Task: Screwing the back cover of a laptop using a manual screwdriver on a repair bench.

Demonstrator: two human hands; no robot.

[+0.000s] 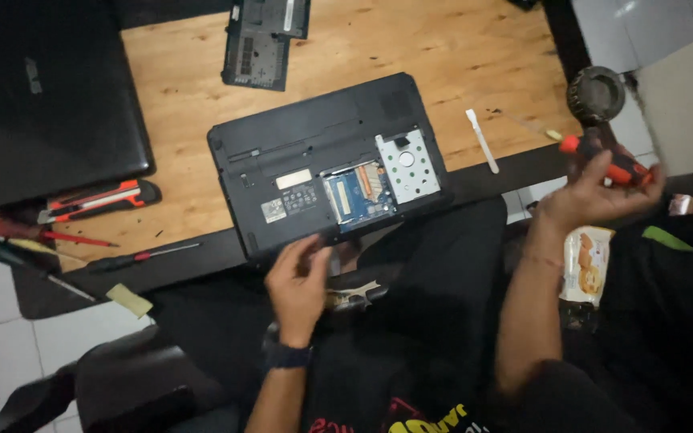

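Right hand (595, 192) is raised off to the side of the worktop (459, 56), fingers wrapped round a red-and-black screwdriver (607, 160); tip isn't visible, blurred. Held clear, so nothing is being driven now.

Left hand (298, 281) sits at the near edge of the laptop (322, 160), fingers loosely curled and partly spread, holding nothing I can make out. It looks placed to steady the base.

Laptop lies bottom-up, overhanging the worktop edge toward the lap, so the open bay faces up: blue board (356, 192) and silver drive caddy (407, 164) exposed.

The removed cover (262, 40) is parked at the far side, out of the way. A white spudger (483, 140) lies right of the laptop. Spare screwdrivers (50, 240) and a red-black tool (94, 200) sit left, beside a second closed laptop (42, 96).
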